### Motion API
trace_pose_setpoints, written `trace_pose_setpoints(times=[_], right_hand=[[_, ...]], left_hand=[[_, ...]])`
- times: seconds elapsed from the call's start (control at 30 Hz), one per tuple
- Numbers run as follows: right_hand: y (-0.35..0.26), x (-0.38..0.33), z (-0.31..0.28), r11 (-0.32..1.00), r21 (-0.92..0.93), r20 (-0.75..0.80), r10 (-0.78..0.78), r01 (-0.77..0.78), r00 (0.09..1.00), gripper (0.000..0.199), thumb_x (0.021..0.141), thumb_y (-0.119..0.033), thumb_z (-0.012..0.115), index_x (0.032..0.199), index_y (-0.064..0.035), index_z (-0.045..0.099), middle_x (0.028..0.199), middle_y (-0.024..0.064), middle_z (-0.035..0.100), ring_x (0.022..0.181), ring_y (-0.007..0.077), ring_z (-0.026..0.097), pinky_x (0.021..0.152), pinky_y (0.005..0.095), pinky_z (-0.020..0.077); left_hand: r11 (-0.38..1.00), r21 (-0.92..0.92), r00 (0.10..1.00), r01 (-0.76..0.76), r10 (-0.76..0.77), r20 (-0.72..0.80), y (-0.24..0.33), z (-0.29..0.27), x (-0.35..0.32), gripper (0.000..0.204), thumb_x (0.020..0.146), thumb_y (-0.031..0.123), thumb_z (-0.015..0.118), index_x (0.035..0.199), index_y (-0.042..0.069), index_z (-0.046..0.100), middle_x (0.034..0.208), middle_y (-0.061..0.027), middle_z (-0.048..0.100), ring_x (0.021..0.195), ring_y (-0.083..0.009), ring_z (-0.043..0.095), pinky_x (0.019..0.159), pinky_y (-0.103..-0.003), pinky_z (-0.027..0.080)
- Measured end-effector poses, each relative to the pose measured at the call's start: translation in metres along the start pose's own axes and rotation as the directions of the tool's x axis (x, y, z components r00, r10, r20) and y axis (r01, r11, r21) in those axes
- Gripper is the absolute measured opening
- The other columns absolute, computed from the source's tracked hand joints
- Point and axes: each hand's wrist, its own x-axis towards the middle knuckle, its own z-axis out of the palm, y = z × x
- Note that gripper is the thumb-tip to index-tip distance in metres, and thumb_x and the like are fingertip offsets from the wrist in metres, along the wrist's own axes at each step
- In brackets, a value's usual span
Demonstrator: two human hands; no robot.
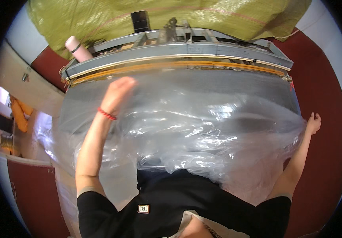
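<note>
A wide sheet of clear plastic film (179,135) lies wrinkled and shiny over a grey tabletop (79,95) and hangs down toward my body. Out past the table's right edge, my right hand (315,124) is closed on the side of the film, which draws into folds toward it. Raised over the left half of the table, my left hand (118,93) wears a red bead bracelet (106,114) at the wrist. Its fingers look curled in, though motion smears them, and whatever they may hold is hidden.
A long metal frame (179,50) spans the table's far side, with orange strips (171,65) along it. A pink bottle (77,48) leans at its left end. Yellow-green woven sheeting (218,16) hangs behind. An open doorway (20,119) is at left; red-and-white walls (325,79) stand close by.
</note>
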Motion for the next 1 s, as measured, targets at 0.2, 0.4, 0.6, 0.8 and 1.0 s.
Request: trace_pose_setpoints(times=[0.2,0.4,0.6,0.8,1.0], right_hand=[[-0.184,-0.16,-0.075,0.473,0.797,0.17,-0.772,0.375,0.612,0.024,0.079,-0.018,0.057,0.1,-0.0062,0.058,0.097,0.0076,0.059,0.087,0.0142,0.055,0.077,0.0264,0.0421],[-0.282,-0.336,-0.144,-0.097,0.993,-0.098,-0.995,0.065,0.004,0.043,0.065,-0.011,0.069,0.106,-0.0056,0.055,0.104,0.0091,0.055,0.099,0.0207,0.051,0.085,0.0293,0.0396],[-0.286,-0.392,-0.131,0.071,0.921,0.015,-0.989,-0.383,-0.147,0.012,0.08,-0.007,0.055,0.089,-0.0014,0.057,0.074,0.0006,0.058,0.068,0.0087,0.054,0.062,0.0217,0.0443],[-0.288,-0.424,-0.137,0.32,0.541,0.23,-0.946,-0.778,-0.229,0.012,0.084,-0.015,0.052,0.08,-0.005,0.057,0.063,-0.0007,0.054,0.058,0.0048,0.049,0.051,0.0181,0.0381],[-0.308,-0.404,-0.058,0.321,0.767,0.477,-0.865,-0.556,0.158,0.016,0.079,-0.018,0.055,0.089,-0.0062,0.061,0.079,-0.0001,0.058,0.071,0.0081,0.051,0.063,0.0227,0.0404]], left_hand=[[0.995,-0.089,0.997,-0.053,0.058,0.053,0.03,0.032,-0.026,0.014,0.081,0.021,0.058,0.081,0.007,0.055,0.059,0.0073,0.044,0.047,-0.0014,0.035,0.041,-0.016,0.024],[0.989,-0.024,0.977,-0.144,0.146,0.156,0.047,0.033,-0.049,0.01,0.08,0.015,0.059,0.08,0.006,0.054,0.063,0.0033,0.05,0.054,-0.003,0.044,0.047,-0.016,0.036],[0.857,0.214,0.883,-0.469,0.447,0.144,0.049,0.027,-0.065,0.009,0.077,0.006,0.061,0.078,0.004,0.052,0.065,0.0021,0.051,0.057,-0.0044,0.048,0.05,-0.019,0.039],[0.273,0.843,0.624,-0.464,0.776,0.092,0.034,0.039,-0.065,0.025,0.06,0.002,0.067,0.078,0.005,0.051,0.074,-0.007,0.054,0.067,-0.0264,0.055,0.054,-0.03,0.045],[0.322,0.851,0.698,-0.415,0.713,0.07,-0.013,0.028,-0.026,0.06,0.061,0.015,0.071,0.113,0.003,0.041,0.122,-0.0157,0.039,0.114,-0.0328,0.035,0.091,-0.039,0.032]])
